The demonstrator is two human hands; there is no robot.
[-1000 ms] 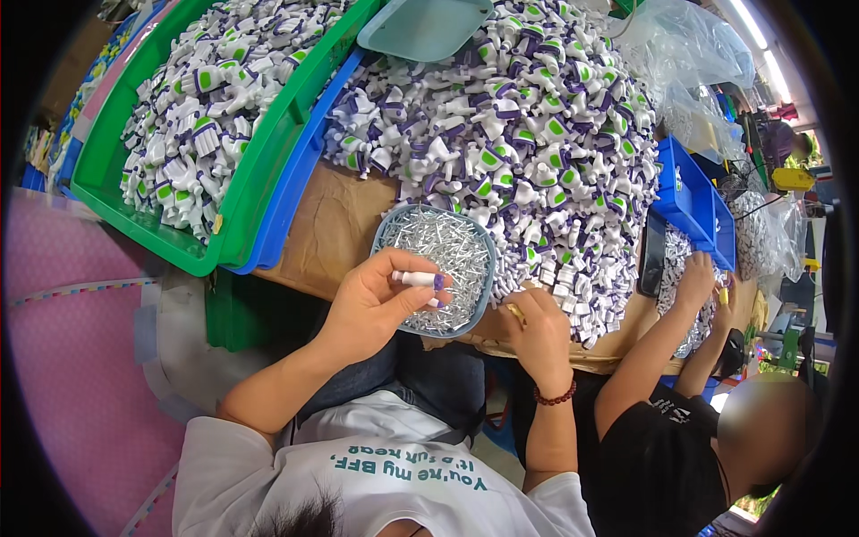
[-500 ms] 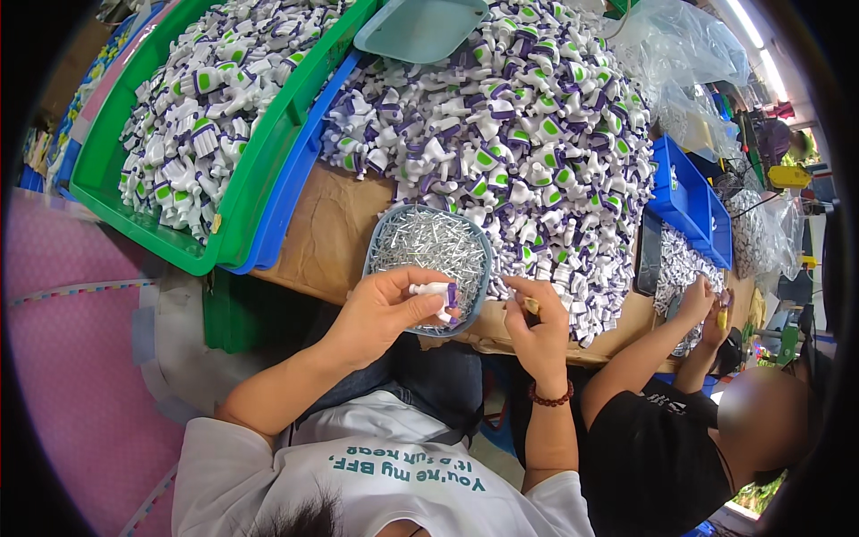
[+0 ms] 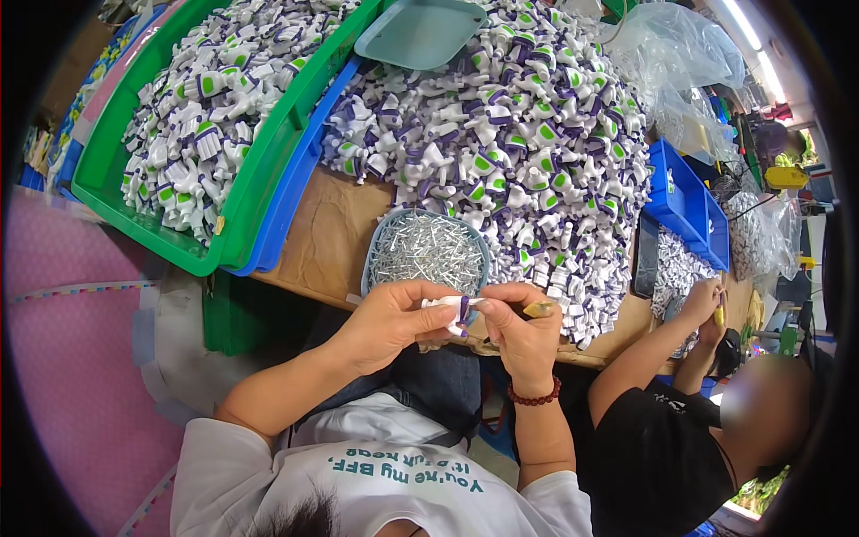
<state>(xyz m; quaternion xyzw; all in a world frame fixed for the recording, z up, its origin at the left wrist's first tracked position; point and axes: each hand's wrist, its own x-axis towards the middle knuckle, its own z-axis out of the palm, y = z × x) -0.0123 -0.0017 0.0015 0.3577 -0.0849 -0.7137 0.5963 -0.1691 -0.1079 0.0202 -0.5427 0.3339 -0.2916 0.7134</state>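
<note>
My left hand [image 3: 394,324] pinches a small white and purple plastic toy part [image 3: 464,309] at the table's near edge. Close against it on the right, my right hand [image 3: 526,338] grips a thin pale pin [image 3: 477,302] between thumb and forefinger, its tip at the toy part's purple side. Whether the pin has entered the part, I cannot tell. A yellowish tool end [image 3: 539,309] also sticks out of my right hand; the rest of it is hidden. Just beyond both hands stands a grey-blue tub [image 3: 368,270] full of silvery pins [image 3: 425,251].
A large heap of similar toy parts [image 3: 519,143] covers the table behind the tub. At left, a green crate [image 3: 192,259] holds more, beside a blue crate edge [image 3: 277,224]. An empty grey tray [image 3: 420,36] lies at the back. On the right, a co-worker's hands [image 3: 707,313] work near blue bins [image 3: 680,192].
My right hand has moved left and down, bringing the pin to the toy part. My left hand has shifted slightly right and turned the part.
</note>
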